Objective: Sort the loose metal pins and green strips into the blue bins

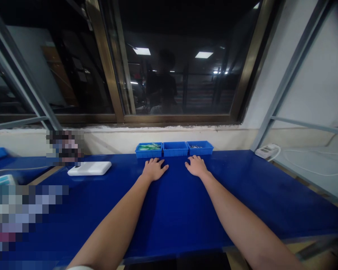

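Three small blue bins stand side by side at the back of the blue table. The left bin (149, 153) contains green and clear, crinkled pieces (150, 146), perhaps small plastic packets. Nothing shows inside the middle bin (175, 152). In the right bin (201, 150) lie small shiny metal pieces (196, 147), too small to name. My left hand (154, 170) rests palm down just in front of the left bin, fingers spread. Before the right bin, my right hand (196, 166) lies flat on the table with its fingers apart. Neither hand holds anything.
A white, rounded flat device (89, 168) lies on the table's left. At the right back edge sits a white power strip (267, 150) with a cable. Grey metal posts rise on both sides, and a window stands behind the table. Blurred patches cover parts of the left.
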Available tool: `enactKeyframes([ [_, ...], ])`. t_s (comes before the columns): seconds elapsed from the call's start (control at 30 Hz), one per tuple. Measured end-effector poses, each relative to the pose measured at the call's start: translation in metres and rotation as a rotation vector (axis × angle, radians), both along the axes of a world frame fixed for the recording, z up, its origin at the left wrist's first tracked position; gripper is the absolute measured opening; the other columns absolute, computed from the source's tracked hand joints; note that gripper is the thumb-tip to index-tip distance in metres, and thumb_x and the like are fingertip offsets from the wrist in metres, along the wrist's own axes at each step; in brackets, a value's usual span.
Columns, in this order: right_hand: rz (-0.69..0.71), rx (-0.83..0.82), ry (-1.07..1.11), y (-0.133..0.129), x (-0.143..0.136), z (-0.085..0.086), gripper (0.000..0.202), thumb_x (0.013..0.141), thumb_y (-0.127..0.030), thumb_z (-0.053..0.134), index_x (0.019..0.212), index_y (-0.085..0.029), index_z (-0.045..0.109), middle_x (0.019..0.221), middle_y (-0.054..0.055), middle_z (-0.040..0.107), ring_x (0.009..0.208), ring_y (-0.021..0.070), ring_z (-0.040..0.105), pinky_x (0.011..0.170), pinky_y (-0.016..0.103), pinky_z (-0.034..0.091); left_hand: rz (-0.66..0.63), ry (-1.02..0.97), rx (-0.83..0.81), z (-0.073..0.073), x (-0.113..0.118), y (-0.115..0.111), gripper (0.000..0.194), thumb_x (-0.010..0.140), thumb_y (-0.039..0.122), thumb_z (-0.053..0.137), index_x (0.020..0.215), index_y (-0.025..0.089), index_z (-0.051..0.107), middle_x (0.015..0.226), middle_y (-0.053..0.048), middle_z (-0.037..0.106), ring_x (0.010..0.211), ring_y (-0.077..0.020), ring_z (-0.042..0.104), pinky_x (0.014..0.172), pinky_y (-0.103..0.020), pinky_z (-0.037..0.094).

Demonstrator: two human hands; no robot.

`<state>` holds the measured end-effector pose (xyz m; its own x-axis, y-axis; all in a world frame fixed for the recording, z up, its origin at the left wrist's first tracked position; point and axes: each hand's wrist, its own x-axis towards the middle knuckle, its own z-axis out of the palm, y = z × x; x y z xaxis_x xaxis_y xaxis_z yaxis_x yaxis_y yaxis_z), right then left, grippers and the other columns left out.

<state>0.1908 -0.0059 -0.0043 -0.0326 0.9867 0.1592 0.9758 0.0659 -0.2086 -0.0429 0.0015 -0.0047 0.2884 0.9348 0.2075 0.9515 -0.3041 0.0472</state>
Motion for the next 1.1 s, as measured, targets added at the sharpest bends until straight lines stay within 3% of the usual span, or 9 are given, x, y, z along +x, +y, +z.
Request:
enactKeyframes([
  [0.6, 0.065, -0.055, -0.01, -0.003, 0.003, 0.008, 0.052, 0.088, -0.046, 0.035, 0.125, -0.014, 0.053, 0.129, 0.016, 0.051, 0.12, 0.0319, 0.041, 0.095, 0.043, 0.034, 0.009, -0.018, 0.051, 0.003, 0.001, 0.001, 0.063, 0.084, 0.064, 0.033, 0.125, 0.022, 0.055, 0.137, -0.014, 0.046, 0.124, -0.0339, 0.04, 0.098, -0.048, 0.033],
  [0.93, 0.062, -0.071, 0.005, -0.002, 0.003, 0.008, 0.052, 0.089, -0.046, 0.036, 0.128, -0.015, 0.051, 0.133, 0.016, 0.048, 0.122, 0.032, 0.039, 0.096, 0.043, 0.033, 0.179, -0.105, 0.27, 0.011, -0.012, 0.005, 0.051, 0.083, 0.044, 0.045, 0.125, 0.016, 0.052, 0.133, -0.015, 0.045, 0.122, -0.033, 0.04, 0.097, -0.045, 0.037],
  [1.1, 0.074, -0.064, 0.015, -0.003, 0.003, 0.006, 0.053, 0.089, -0.046, 0.037, 0.129, -0.014, 0.051, 0.133, 0.015, 0.049, 0.123, 0.0315, 0.039, 0.097, 0.041, 0.033, 0.159, -0.113, 0.27, 0.01, -0.015, 0.011, 0.056, 0.08, 0.036, 0.05, 0.131, 0.015, 0.044, 0.139, -0.015, 0.04, 0.129, -0.0319, 0.035, 0.103, -0.043, 0.033],
])
